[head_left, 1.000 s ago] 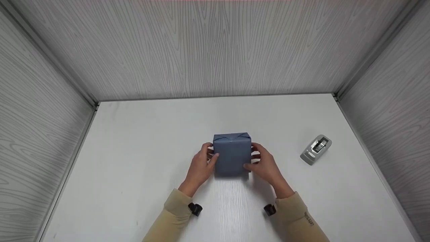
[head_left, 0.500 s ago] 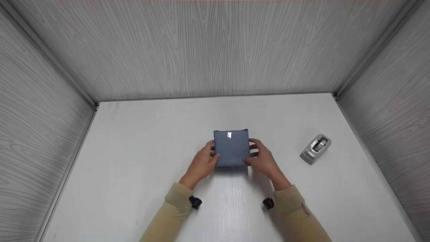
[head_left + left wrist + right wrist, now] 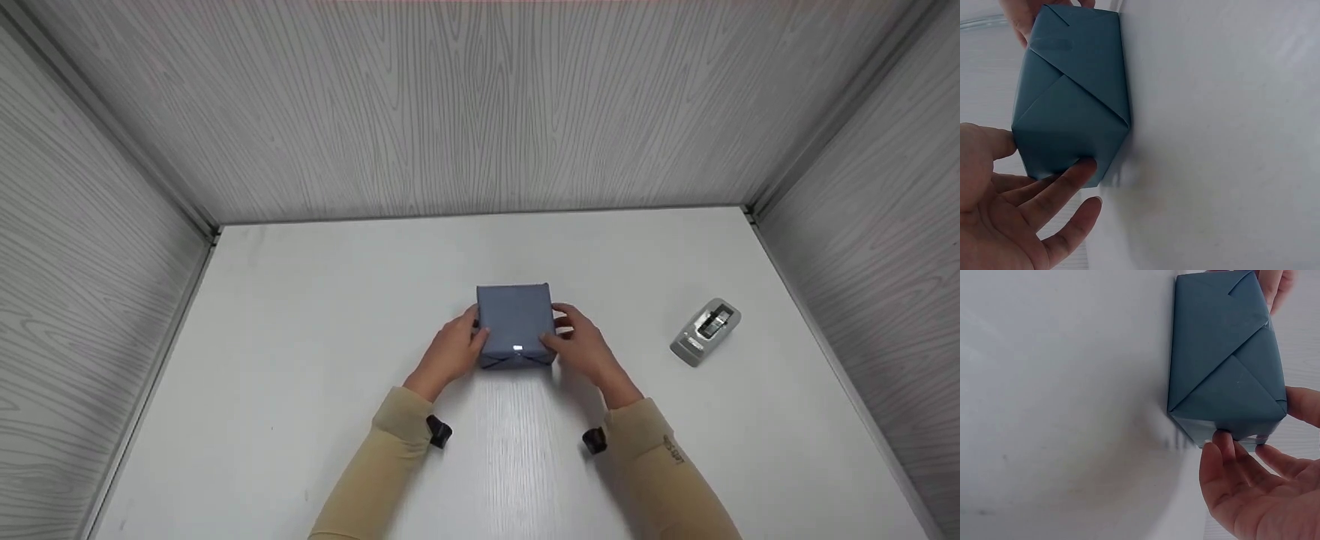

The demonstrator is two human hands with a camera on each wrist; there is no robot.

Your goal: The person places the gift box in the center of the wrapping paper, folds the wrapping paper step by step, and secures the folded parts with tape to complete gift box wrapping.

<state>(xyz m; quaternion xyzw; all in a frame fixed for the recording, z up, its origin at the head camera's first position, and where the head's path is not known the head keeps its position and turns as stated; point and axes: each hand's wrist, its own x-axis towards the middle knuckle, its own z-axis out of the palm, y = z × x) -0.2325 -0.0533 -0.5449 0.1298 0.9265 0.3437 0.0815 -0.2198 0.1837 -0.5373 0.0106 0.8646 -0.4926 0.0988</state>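
Observation:
A small box wrapped in blue-grey paper (image 3: 515, 315) is held between both hands near the middle of the table. My left hand (image 3: 451, 347) grips its left side, thumb on the top face and fingers against the side. On the opposite side, my right hand (image 3: 585, 346) grips it the same way. Diagonal folds of the wrapping (image 3: 1069, 84) show on the face seen in the left wrist view. The right wrist view shows similar folds on the wrapped box (image 3: 1224, 354), with fingertips against its lower end.
A grey tape dispenser (image 3: 705, 332) with a clear roll lies at the right of the white table (image 3: 300, 337). Wood-grain panels (image 3: 465, 112) enclose the table at the back and on both sides.
The box has been turned over in both hands, its folded end passing from the far edge to the near edge. Both hands have shifted slightly away from the body.

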